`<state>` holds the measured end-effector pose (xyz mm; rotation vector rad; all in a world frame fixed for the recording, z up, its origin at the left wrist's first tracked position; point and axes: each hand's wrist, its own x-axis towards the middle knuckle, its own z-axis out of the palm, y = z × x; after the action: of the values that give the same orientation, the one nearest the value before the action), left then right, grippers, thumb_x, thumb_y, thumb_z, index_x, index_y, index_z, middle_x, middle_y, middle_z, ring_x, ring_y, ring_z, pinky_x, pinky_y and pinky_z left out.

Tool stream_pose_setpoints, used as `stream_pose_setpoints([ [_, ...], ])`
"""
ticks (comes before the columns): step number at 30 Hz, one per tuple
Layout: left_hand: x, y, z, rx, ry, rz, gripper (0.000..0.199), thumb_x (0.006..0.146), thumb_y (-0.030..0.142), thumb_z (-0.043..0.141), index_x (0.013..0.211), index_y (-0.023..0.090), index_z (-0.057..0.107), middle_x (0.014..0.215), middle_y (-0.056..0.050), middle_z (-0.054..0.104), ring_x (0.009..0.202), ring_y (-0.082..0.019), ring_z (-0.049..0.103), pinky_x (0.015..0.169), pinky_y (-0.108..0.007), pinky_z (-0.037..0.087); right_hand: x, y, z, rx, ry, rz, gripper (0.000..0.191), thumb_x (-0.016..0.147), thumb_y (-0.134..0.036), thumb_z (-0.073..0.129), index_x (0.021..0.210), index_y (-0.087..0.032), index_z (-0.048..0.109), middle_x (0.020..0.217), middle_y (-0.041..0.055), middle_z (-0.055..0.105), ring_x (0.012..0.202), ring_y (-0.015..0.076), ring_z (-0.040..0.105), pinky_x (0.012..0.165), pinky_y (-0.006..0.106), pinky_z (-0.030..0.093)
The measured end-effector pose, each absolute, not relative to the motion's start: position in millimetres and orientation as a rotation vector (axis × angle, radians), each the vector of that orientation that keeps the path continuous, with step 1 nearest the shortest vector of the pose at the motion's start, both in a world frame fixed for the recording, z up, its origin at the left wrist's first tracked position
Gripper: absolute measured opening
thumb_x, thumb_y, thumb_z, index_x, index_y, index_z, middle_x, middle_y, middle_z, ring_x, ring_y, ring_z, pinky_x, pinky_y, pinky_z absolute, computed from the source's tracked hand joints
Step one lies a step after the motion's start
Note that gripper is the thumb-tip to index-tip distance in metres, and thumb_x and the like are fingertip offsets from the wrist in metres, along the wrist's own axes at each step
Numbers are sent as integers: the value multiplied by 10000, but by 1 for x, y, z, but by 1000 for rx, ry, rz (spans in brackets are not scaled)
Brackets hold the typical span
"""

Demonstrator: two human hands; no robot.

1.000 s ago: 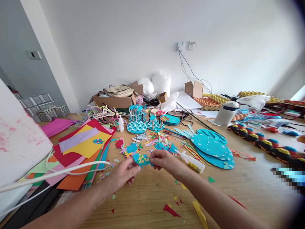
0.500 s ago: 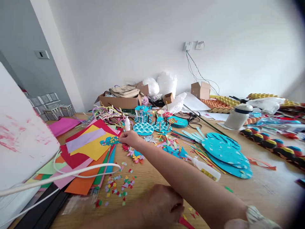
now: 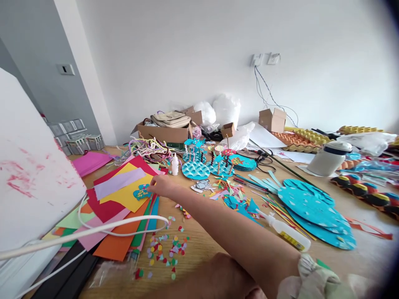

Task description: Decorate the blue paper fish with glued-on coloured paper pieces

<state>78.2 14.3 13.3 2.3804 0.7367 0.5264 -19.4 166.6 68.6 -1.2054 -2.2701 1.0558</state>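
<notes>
My right hand point(image 3: 160, 186) reaches in from the lower right, thumb and fingers pinched on the right end of a blue paper cutout point(image 3: 141, 192) with yellow spots. The cutout is over a yellow sheet point(image 3: 120, 189) in a pile of coloured paper. Low in the view my left hand point(image 3: 229, 276) is blurred and curled, partly covered by my right forearm; what it holds is hidden. Small coloured paper bits point(image 3: 166, 249) lie scattered on the wooden table between the hands and the pile. A small white bottle point(image 3: 175, 165) stands beyond my right hand.
White cables point(image 3: 124, 224) cross the left front. Blue paper discs point(image 3: 307, 199), a glue bottle point(image 3: 291, 234) and a white jar point(image 3: 328, 159) are on the right. Several wavy blue paper pieces point(image 3: 195, 170) and a cardboard box point(image 3: 163, 134) stand further back.
The view has turned left. My right hand has moved the blue cutout left and nearer over the yellow sheet. My left hand is now lower and more hidden beneath my right forearm.
</notes>
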Motion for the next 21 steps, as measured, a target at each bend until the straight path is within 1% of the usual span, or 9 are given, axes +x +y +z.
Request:
stream_pose_setpoints([
  [2,73,12,14,2519,762,486,139,764,219,451,754,208,590,757,-28,671,631,-164,584,495,-246,381,-5,169,71,-1181,-2260,1042,167,576,-170,666,494,-180,520,392,-51,451,487,111,492,484,215,344],
  [4,70,10,14,2625,770,484,141,771,236,462,692,194,572,698,-16,656,583,-143,573,474,-230,356,16,169,77,-1165,-2234,1043,123,619,-156,612,527,-176,532,413,-50,471,442,93,475,466,209,342],
  [8,70,8,14,2711,779,533,109,789,201,463,727,184,551,701,-6,625,629,-129,566,536,-214,365,71,152,98,-1167,-2119,1061,118,702,-187,521,586,-165,520,456,-51,487,394,58,438,431,184,330],
  [13,70,1,27,2887,697,420,98,826,179,421,794,183,514,756,6,602,676,-127,543,587,-215,379,154,110,113,-1247,-2044,1020,240,734,-309,480,544,-163,483,390,-65,396,347,51,354,371,175,268],
  [15,70,-3,35,2981,598,351,87,830,173,417,811,177,501,787,6,592,695,-126,534,585,-215,383,189,97,107,-1309,-2015,961,170,727,-265,458,597,-163,499,420,-64,420,365,57,373,384,176,288],
  [17,70,-7,42,3055,506,284,67,807,163,443,846,172,497,789,9,586,658,-125,524,550,-223,378,221,89,96,-1359,-1979,950,88,704,-184,425,716,-168,510,487,-57,476,401,70,420,407,180,317],
  [18,71,-9,45,3086,451,256,66,794,165,459,847,169,498,771,13,582,626,-122,518,525,-227,372,235,85,90,-1402,-1985,920,116,683,-153,427,756,-168,515,524,-51,501,425,75,440,425,183,327],
  [19,72,-10,47,3113,419,235,69,782,168,474,845,169,500,747,18,577,592,-118,510,494,-231,360,248,82,84,-1460,-2013,861,123,656,-134,444,748,-164,521,548,-42,512,456,80,455,440,185,329],
  [21,75,-13,47,3155,384,222,48,780,197,495,821,173,506,685,29,561,534,-109,492,435,-235,328,268,75,74,-1558,-2123,675,114,661,-146,464,721,-164,559,591,-18,543,526,96,475,482,197,327],
])
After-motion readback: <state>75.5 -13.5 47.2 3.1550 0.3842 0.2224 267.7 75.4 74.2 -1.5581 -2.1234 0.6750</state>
